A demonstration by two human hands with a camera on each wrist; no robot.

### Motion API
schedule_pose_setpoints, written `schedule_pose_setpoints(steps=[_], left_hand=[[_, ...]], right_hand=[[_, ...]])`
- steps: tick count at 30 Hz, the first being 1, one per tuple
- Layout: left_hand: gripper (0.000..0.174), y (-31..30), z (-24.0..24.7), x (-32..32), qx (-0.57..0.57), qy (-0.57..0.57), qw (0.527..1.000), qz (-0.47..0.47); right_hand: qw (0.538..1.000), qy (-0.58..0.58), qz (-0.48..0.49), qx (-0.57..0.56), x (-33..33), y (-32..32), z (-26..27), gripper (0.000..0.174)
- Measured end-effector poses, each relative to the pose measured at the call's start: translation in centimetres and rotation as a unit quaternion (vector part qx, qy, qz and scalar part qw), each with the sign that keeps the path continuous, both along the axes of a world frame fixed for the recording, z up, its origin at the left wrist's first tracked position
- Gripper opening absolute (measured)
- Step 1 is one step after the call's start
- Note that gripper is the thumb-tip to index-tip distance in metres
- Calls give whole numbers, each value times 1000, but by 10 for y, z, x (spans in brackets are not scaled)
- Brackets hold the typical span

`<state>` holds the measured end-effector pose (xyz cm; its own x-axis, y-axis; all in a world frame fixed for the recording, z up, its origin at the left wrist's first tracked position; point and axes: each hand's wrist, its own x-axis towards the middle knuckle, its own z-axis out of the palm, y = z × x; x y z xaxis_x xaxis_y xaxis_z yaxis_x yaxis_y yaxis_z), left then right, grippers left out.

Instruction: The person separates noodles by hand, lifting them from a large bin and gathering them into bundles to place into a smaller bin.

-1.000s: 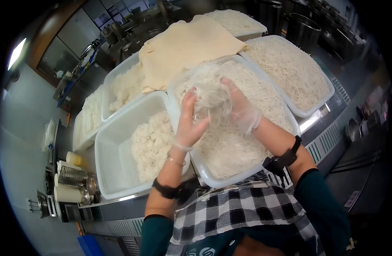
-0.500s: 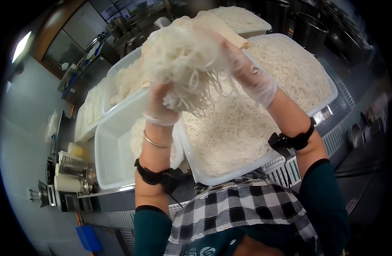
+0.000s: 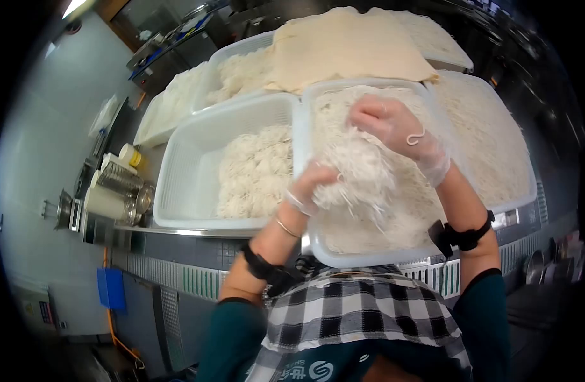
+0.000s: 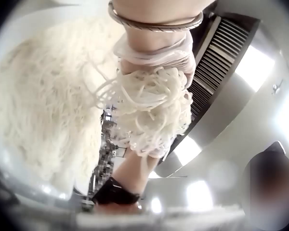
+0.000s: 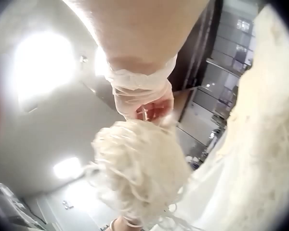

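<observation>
A loose bunch of white rice noodles is held between my two gloved hands over the middle tub, itself filled with noodles. My left hand grips the bunch from its left side, fingers curled into the strands. At the bunch's upper right, my right hand has curled fingers and holds its top. One stray noodle clings to the back of the right glove. Strands dangle from the bunch in the left wrist view. The right wrist view shows the rounded bunch close below the fingers.
Left of the middle tub stands another tub, with noodle clumps in its right half. A cream cloth covers part of the back tubs. More noodles fill the right tub. Jars and containers stand at far left.
Both hands rose with the noodles toward the head camera, then came back down over the middle tub. The right hand's fingers are now curled. The head view has turned left.
</observation>
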<state>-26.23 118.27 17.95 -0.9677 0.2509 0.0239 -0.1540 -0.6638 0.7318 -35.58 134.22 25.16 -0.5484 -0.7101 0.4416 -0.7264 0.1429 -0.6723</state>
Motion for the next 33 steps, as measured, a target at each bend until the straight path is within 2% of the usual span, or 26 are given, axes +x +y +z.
schedule_pose_setpoints(steps=[1, 2, 3, 4, 5, 6, 7, 8, 9, 10, 12, 14, 15, 17, 18, 20, 21, 22, 23, 24, 26, 27, 29, 30, 32, 33], left_hand=[[37, 2, -2, 6, 2, -1, 1000, 7], [39, 2, -3, 11, 60, 36, 997, 19], [41, 0, -6, 13, 118, 71, 990, 30], [43, -17, -61, 0, -164, 265, 931, 188], [43, -28, -61, -1, -162, 258, 933, 194], [43, -42, -58, -3, -153, 238, 948, 150], [42, -40, -49, 0, -140, 221, 959, 103], [42, -54, -44, 1, -138, 216, 961, 105], [43, -69, -38, 1, -141, 188, 963, 130], [45, -85, -31, 1, -144, 160, 964, 155], [47, -118, -17, -3, -150, 102, 963, 200], [44, -157, 0, -16, -300, 196, 904, 232], [44, -174, -3, -28, -299, 193, 907, 227], [40, -201, -25, -56, -444, 152, 827, 309], [40, -207, -34, -67, -443, 149, 831, 302], [39, -216, -58, -89, -615, 135, 740, 236], [39, -222, -77, -102, -612, 134, 745, 230], [40, -230, -103, -117, -676, 279, 645, 221], [41, -236, -126, -125, -715, 415, 524, 207], [41, -240, -147, -127, -712, 411, 532, 202], [40, -242, -175, -126, -677, 291, 659, 151], [40, -244, -177, -126, -674, 289, 664, 147], [46, -250, -178, -125, -646, 17, 761, 60], [46, -257, -184, -130, -645, 16, 762, 57], [53, -272, -196, -149, -644, -136, 752, -32], [53, -269, -195, -151, -644, -133, 753, -32]], right_hand=[[992, -107, -38, 57, -4, -2, -10, 16], [980, -196, 23, -31, 5, 4, -22, 16], [948, -284, 81, -116, 21, 6, -32, 17], [947, -288, 85, -110, 29, 0, -37, 17], [948, -303, 41, -90, 35, -8, -41, 19], [946, -317, -5, -70, 37, -16, -44, 22], [946, -319, -6, -65, 40, -7, -43, 22], [958, -270, -26, 92, 36, -13, -50, 24], [945, -212, -44, 246, 32, -18, -57, 26], [943, -216, -44, 249, 32, -20, -65, 26], [966, -129, 22, 222, 39, -19, -79, 25], [967, -129, 16, 220, 55, -17, -84, 25], [968, -124, 12, 217, 65, -16, -87, 25], [962, -113, 14, 247, 83, -12, -101, 24], [955, -98, 22, 277, 90, -11, -106, 23], [961, -74, 11, 268, 97, -10, -106, 21], [966, -39, 4, 257, 101, -8, -106, 20], [964, -47, 1, 262, 102, -9, -109, 20], [968, -27, -26, 247, 103, -10, -113, 20], [971, -7, -53, 231, 103, -13, -117, 21], [970, 22, -68, 234, 106, -18, -117, 21], [968, 58, -85, 228, 107, -21, -117, 22], [965, 54, -88, 241, 107, -22, -117, 23], [963, 57, -89, 249, 107, -22, -116, 25], [963, 57, -91, 248, 106, -22, -116, 25], [963, 59, -92, 246, 106, -21, -115, 25]])
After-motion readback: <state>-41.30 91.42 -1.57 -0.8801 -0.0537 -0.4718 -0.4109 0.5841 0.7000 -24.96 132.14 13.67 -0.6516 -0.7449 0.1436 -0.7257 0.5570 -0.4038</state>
